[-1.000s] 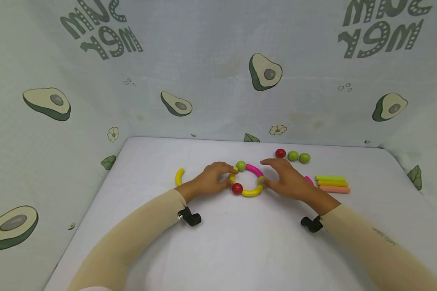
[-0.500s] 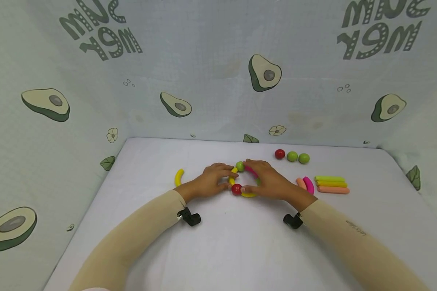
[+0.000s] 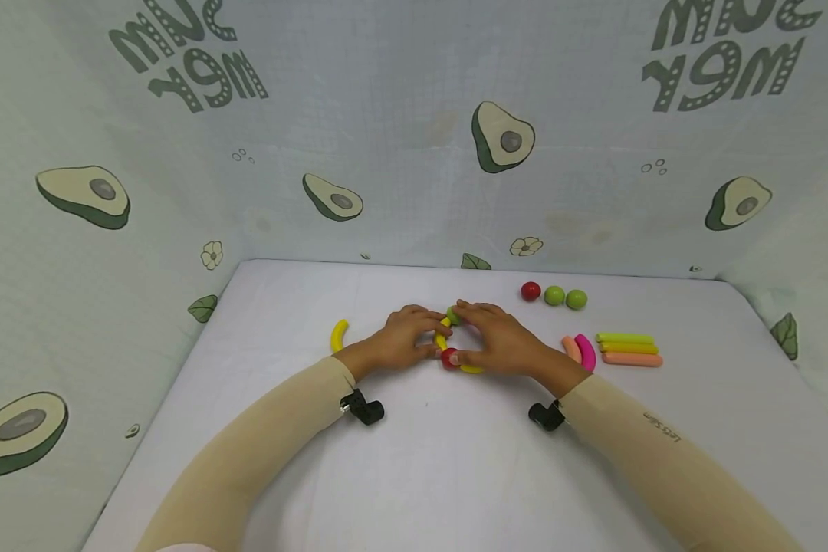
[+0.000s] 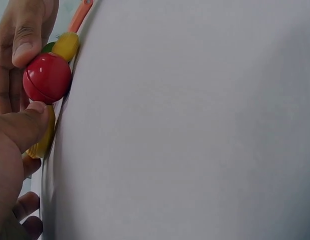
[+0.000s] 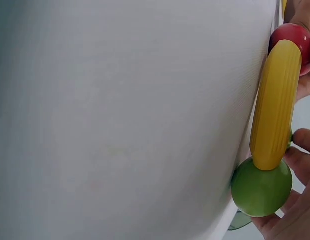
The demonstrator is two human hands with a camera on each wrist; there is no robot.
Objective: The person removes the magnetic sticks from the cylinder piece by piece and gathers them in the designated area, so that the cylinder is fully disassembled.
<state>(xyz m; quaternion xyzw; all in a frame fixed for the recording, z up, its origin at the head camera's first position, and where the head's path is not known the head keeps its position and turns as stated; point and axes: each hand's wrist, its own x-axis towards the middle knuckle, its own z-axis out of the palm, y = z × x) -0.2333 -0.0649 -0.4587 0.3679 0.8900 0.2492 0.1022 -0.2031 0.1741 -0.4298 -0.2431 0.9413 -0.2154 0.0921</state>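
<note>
In the head view a small toy ring of balls and curved rods lies mid-table between both hands. My left hand (image 3: 407, 341) pinches the ring's left yellow curved rod (image 3: 441, 337), thumb beside the red ball (image 3: 448, 358). Over the ring's right side, my right hand (image 3: 507, 341) spans it: thumb against the red ball, fingertips at the far green ball (image 3: 452, 314). This hand hides the pink rod and right green ball from the head camera. The right wrist view shows the front yellow rod (image 5: 275, 105) joined to the right green ball (image 5: 261, 187).
A loose yellow curved rod (image 3: 339, 336) lies left. At the back right sit a red ball (image 3: 530, 291) and two green balls (image 3: 565, 297). Further right are a pink curved rod (image 3: 585, 353), an orange one (image 3: 571, 349) and straight rods (image 3: 628, 348).
My right hand has moved left from the ring's right edge, closing over it onto the red ball and far green ball. My left hand has stayed nearly still.
</note>
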